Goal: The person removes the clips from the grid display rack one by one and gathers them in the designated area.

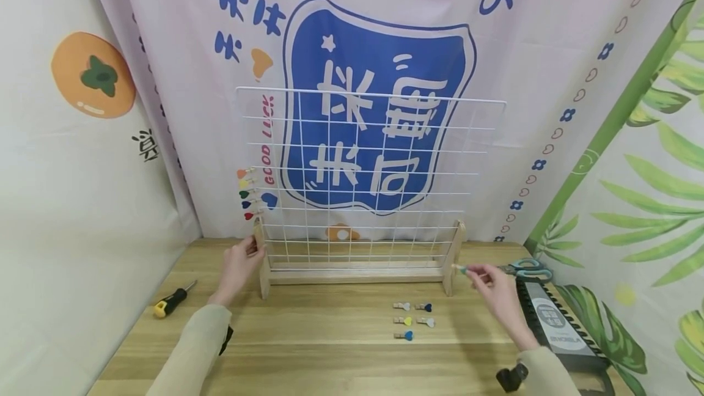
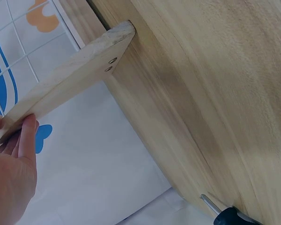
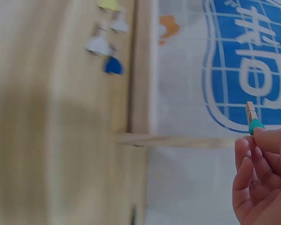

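Two hands at wire grid stand

Gripping left wooden upright (image 1: 260, 243) of the grid stand (image 1: 363, 188) with left hand (image 1: 240, 264), fingers curled round its edge. Pinching a small green-tipped clothespin (image 1: 459, 269) between fingertips of right hand (image 1: 495, 289), just beside the right upright. Lying on the table (image 1: 330, 353) nearby: five more clips (image 1: 412, 319), a screwdriver (image 1: 172, 301), scissors (image 1: 528, 269).
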`<action>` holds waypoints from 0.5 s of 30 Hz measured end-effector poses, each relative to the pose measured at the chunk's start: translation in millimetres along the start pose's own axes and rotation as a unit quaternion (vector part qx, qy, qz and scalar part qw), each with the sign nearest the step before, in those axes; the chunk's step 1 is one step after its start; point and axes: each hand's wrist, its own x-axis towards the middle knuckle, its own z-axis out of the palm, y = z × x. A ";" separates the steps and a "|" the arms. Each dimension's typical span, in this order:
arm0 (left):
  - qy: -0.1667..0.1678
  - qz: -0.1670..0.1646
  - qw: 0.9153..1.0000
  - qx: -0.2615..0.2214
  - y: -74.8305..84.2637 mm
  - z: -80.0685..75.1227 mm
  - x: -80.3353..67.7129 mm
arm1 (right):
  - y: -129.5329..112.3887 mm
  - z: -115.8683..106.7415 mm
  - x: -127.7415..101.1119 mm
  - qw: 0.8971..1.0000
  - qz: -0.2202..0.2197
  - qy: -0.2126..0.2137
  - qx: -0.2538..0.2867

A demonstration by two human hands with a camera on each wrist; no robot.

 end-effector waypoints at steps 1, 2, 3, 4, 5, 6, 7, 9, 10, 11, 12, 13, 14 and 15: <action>0.000 0.001 1.000 0.000 0.1 0.1 0.1 | 1.8 4.7 -7.0 1.000 0.002 -0.011 0.004; 0.000 0.002 1.000 0.000 0.1 0.2 0.2 | 3.4 9.4 -14.1 1.000 0.006 -0.022 0.008; 0.000 0.003 1.000 0.000 0.1 0.3 0.3 | 5.1 14.3 -20.9 0.999 0.010 -0.035 0.014; 0.001 0.004 1.000 0.000 0.3 0.3 0.5 | 6.8 19.3 -27.7 0.999 0.014 -0.045 0.016; 0.001 0.006 1.000 0.001 0.3 0.3 0.6 | 8.3 24.0 -34.2 0.998 0.021 -0.058 0.026; 0.002 0.007 1.000 0.001 0.5 0.3 0.8 | 9.7 28.4 -40.6 0.997 0.023 -0.074 0.032; 0.002 0.007 1.000 0.002 0.7 0.3 0.9 | 11.6 32.9 -46.2 0.995 0.022 -0.089 0.033; 0.003 0.008 1.000 0.002 0.8 0.2 0.9 | 14.6 40.5 -56.2 0.992 0.024 -0.122 0.034; 0.004 0.008 1.000 0.002 1.0 0.1 0.8 | 15.9 44.0 -60.2 0.989 0.025 -0.139 0.035; 0.003 0.008 1.000 0.001 1.1 0.1 0.7 | 17.2 47.1 -63.6 0.987 0.026 -0.155 0.035; 0.003 0.007 1.000 0.000 1.1 0.1 0.6 | 18.5 49.8 -66.5 0.985 0.024 -0.168 0.029; 0.002 0.005 1.000 -0.002 0.9 0.1 0.6 | 19.6 52.1 -68.9 0.983 0.024 -0.179 0.024; 0.001 0.004 1.000 -0.003 0.8 0.0 0.2 | 20.4 53.9 -70.8 0.982 0.025 -0.188 0.021; 0.001 0.003 1.000 -0.005 0.9 0.1 -0.2 | 21.3 55.7 -72.1 0.980 0.023 -0.195 0.019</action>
